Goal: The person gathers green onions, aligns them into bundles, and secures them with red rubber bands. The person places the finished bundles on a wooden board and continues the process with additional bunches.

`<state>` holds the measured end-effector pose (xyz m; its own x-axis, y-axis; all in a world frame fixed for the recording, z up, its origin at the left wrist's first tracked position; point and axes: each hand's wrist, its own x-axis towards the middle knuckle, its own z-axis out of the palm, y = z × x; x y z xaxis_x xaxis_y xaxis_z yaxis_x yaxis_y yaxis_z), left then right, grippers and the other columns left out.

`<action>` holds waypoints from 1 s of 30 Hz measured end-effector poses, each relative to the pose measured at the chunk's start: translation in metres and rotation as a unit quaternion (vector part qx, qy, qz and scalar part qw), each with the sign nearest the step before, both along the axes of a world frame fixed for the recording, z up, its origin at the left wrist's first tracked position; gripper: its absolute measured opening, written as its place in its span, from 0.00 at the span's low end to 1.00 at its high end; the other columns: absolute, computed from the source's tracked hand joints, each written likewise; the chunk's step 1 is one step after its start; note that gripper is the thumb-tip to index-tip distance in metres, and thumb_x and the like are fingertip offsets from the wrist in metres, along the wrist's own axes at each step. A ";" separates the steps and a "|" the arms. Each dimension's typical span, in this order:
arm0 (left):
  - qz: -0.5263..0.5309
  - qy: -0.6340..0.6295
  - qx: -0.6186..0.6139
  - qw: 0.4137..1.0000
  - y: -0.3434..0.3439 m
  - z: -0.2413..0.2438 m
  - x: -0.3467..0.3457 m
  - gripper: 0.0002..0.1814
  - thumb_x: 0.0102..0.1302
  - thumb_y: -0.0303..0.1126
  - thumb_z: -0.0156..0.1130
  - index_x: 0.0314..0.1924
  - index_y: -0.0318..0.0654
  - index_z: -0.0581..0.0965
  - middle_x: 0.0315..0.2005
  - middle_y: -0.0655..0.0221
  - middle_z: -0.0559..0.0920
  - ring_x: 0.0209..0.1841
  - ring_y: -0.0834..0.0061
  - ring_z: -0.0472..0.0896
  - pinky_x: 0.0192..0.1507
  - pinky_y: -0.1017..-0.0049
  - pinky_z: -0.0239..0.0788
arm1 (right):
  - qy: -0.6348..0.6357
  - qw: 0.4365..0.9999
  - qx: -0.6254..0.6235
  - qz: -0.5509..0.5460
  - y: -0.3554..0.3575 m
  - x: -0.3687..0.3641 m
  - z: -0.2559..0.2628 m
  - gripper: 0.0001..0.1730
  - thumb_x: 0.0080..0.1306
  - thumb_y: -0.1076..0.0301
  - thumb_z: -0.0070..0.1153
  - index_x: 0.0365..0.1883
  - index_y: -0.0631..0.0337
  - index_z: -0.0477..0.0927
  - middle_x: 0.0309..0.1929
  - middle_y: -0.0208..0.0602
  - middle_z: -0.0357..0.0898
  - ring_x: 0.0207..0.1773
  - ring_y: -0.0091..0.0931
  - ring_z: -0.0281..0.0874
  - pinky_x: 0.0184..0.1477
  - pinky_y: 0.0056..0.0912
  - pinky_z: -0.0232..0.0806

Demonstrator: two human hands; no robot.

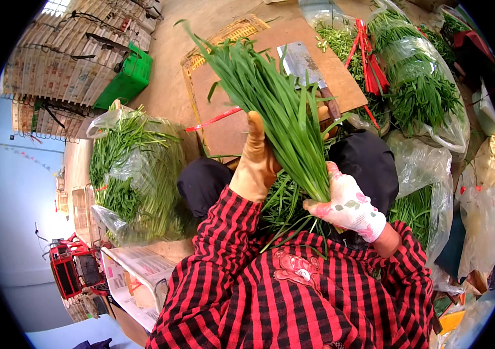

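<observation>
A long bunch of garlic chives [269, 104] slants up and left across my lap, its leaf tips over the board. My right hand [352, 203], in a white flower-print glove, grips the pale stem end. My left hand [254, 168], in a tan glove, cradles the bunch from below; its thumb stands up at one side and fingertips show at the other. Behind the leaves, a cleaver [302, 63] with a wooden handle lies on a brown board [249, 46]. A red strip [214, 120] lies on the board's near left part. More loose chives [286, 198] rest in my lap.
The board rests on a yellow plastic crate [238, 30]. To the left stands a plastic-wrapped chive bundle [142, 174]; another bagged bundle [421, 83] is at the right. Red strips [367, 65] lie near cut stems [334, 39]. A green crate [127, 76] sits beside stacked crates [68, 61].
</observation>
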<state>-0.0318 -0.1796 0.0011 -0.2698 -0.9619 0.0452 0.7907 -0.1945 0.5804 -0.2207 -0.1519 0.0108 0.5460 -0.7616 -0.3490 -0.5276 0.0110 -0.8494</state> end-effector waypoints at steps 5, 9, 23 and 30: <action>0.013 0.029 0.026 0.999 -0.003 0.002 -0.007 0.58 0.49 0.64 0.68 0.69 0.31 0.59 0.66 0.54 0.67 0.68 0.56 0.67 0.68 0.51 0.62 | 0.015 0.998 -0.041 0.046 -0.001 -0.003 -0.002 0.35 0.54 0.63 0.64 0.53 0.74 0.63 0.34 0.60 0.79 0.41 0.51 0.80 0.44 0.45 0.72; -0.008 0.033 -0.007 0.999 -0.001 -0.003 -0.004 0.56 0.50 0.61 0.69 0.69 0.32 0.59 0.66 0.56 0.67 0.68 0.58 0.67 0.68 0.51 0.62 | 0.041 0.992 -0.104 0.057 0.002 -0.005 -0.007 0.36 0.53 0.65 0.65 0.56 0.70 0.63 0.37 0.58 0.79 0.44 0.51 0.79 0.45 0.45 0.72; 0.075 0.144 0.096 0.982 0.003 -0.005 -0.002 0.13 0.65 0.24 0.56 0.48 0.25 0.76 0.40 0.55 0.84 0.46 0.60 0.83 0.59 0.54 0.72 | -0.076 0.990 -0.117 -0.037 -0.004 -0.024 0.004 0.58 0.49 0.49 0.73 0.69 0.69 0.56 0.57 0.57 0.74 0.59 0.45 0.75 0.60 0.41 0.68; 0.059 0.086 0.114 0.988 0.016 0.010 -0.013 0.21 0.64 0.28 0.58 0.57 0.30 0.74 0.52 0.57 0.81 0.55 0.61 0.80 0.65 0.51 0.65 | -0.278 0.952 0.101 -0.075 -0.012 -0.012 -0.005 0.27 0.73 0.57 0.48 0.60 0.73 0.70 0.50 0.45 0.80 0.53 0.26 0.77 0.56 0.29 0.67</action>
<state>-0.0444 -0.1641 0.0113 -0.1626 -0.9765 -0.1414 0.8987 -0.2058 0.3872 -0.2331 -0.1639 0.0059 0.5794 -0.7935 -0.1862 0.0231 0.2443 -0.9694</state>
